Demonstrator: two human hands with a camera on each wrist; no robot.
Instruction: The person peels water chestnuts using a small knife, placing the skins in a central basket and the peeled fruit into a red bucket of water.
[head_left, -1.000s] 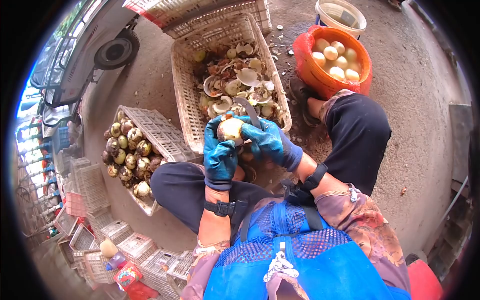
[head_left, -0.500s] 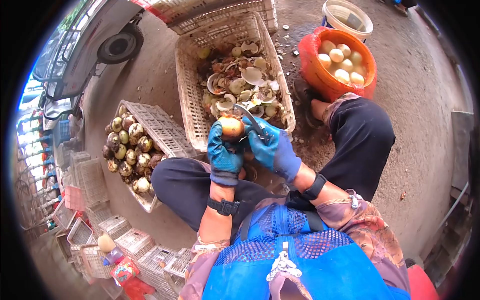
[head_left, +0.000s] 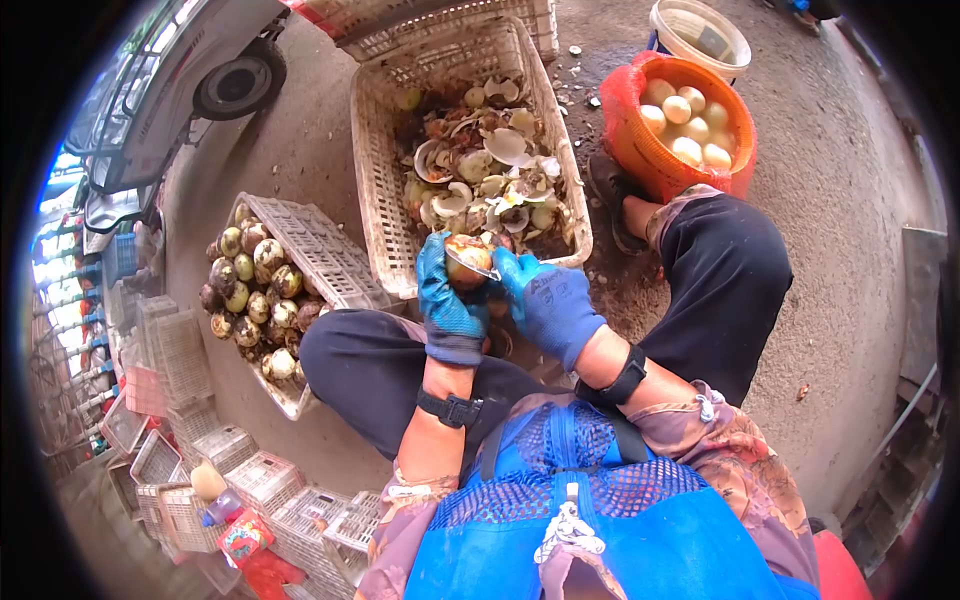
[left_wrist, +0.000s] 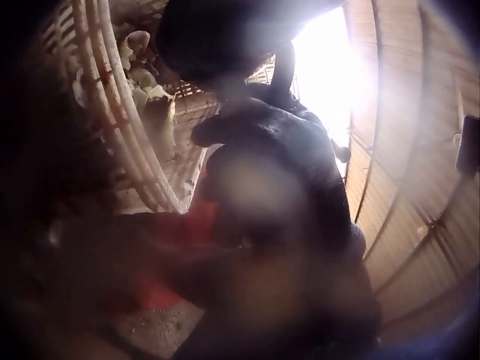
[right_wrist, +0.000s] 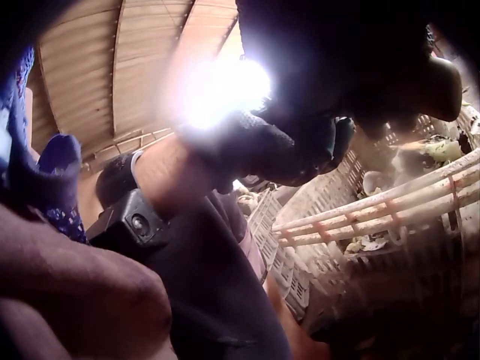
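My left hand (head_left: 450, 312), in a blue coated glove, holds a round, brown-and-yellow rinded vegetable (head_left: 466, 252) just over the near rim of the large crate (head_left: 380, 215). In my right hand (head_left: 548, 300), also gloved, is a curved knife (head_left: 478, 269); its handle is hidden by the fingers. The blade lies across the near side of the vegetable, whose upper face shows a pale and orange patch. Cut rinds (head_left: 480, 165) fill the crate beyond. Both wrist views are dark, with the left hand (left_wrist: 262, 165) and right hand (right_wrist: 274, 146) mostly silhouettes.
A tipped crate (head_left: 310, 250) at left spills over with unpeeled round vegetables (head_left: 250, 285). To the right, an orange tub (head_left: 640, 135) holds pale peeled balls (head_left: 688, 150) in liquid, with a white bucket (head_left: 700, 40) behind. Stacked crates (head_left: 270, 480) stand lower left, a parked vehicle (head_left: 170, 100) upper left.
The vegetable has been turned in the left hand. The right hand's knife has swung from above, beside the vegetable, down across its near side. The head view has shifted slightly.
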